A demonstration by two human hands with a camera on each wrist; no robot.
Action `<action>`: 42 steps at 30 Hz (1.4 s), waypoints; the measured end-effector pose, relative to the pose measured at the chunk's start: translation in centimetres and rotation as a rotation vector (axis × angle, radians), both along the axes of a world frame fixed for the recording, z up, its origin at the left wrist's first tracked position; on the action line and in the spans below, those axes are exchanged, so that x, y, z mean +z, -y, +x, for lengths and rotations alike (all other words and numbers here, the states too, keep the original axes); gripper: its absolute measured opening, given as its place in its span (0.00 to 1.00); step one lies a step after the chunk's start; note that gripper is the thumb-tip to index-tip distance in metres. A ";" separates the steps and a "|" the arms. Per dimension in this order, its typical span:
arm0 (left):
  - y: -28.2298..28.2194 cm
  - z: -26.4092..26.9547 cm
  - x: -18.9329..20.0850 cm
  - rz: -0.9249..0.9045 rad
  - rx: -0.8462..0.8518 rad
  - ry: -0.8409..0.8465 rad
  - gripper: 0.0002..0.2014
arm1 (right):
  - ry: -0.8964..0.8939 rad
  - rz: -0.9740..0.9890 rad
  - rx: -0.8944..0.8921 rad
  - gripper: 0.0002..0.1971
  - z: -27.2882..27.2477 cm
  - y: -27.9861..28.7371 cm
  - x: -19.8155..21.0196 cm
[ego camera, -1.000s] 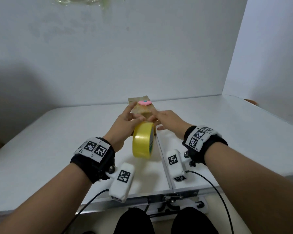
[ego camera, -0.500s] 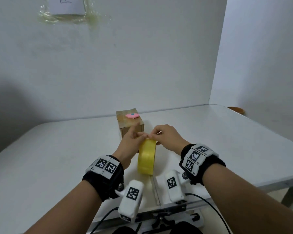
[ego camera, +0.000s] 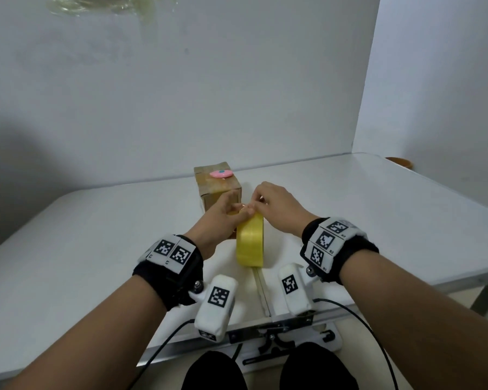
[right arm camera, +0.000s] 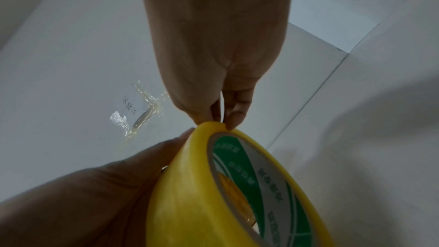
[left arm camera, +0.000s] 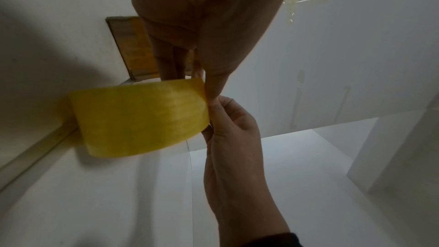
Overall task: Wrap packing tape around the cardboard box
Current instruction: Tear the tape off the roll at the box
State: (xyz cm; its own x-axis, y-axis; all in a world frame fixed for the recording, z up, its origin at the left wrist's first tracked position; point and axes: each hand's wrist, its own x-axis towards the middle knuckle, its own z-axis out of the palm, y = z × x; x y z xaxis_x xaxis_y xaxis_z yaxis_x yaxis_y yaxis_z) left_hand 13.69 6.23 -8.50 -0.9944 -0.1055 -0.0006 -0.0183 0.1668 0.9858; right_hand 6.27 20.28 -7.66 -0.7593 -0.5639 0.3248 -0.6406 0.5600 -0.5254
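Observation:
A small cardboard box [ego camera: 219, 191] with old tape and a pink disc [ego camera: 221, 173] on top stands mid-table; its side shows in the left wrist view [left arm camera: 129, 48]. Just in front of it a yellow packing tape roll [ego camera: 250, 243] stands on edge on the table. My left hand [ego camera: 241, 211] grips the roll's top from the left. My right hand [ego camera: 255, 205] pinches the yellow rim at the roll's top [right arm camera: 213, 185] with thumb and fingertips [right arm camera: 234, 119]. In the left wrist view the right hand [left arm camera: 228, 119] nips the roll's [left arm camera: 140, 119] right edge. No tape stretches to the box.
The white table [ego camera: 96, 235] has a seam running toward me under the roll. White walls close the back and right. A brown rounded object [ego camera: 400, 162] sits at the far right edge. A taped note [ego camera: 110, 4] hangs on the back wall.
Both hands have come off the box and back onto the roll's top. The right hand went from lying flat to pinching the rim. The box now stands clear behind the roll.

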 end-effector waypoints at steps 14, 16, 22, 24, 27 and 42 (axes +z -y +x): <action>-0.3 -0.5 0.2 -0.051 0.028 0.023 0.21 | 0.051 -0.075 0.018 0.10 0.7 -0.4 1.8; -0.3 -0.6 0.4 -0.142 0.032 0.001 0.22 | 0.122 -0.109 -0.006 0.10 0.4 -0.6 1.4; 0.1 -0.8 1.1 -0.185 0.089 -0.103 0.24 | 0.196 -0.179 -0.001 0.03 0.6 -0.6 1.1; 0.3 -0.7 1.1 -0.118 0.105 -0.095 0.21 | 0.205 -0.183 0.003 0.06 0.7 -0.7 1.1; 0.7 -0.8 0.7 -0.094 0.124 -0.095 0.19 | 0.219 -0.230 -0.008 0.09 1.0 -0.8 0.8; 0.8 -0.8 0.6 -0.080 0.072 -0.155 0.08 | 0.332 -0.388 -0.077 0.21 0.5 -1.2 0.0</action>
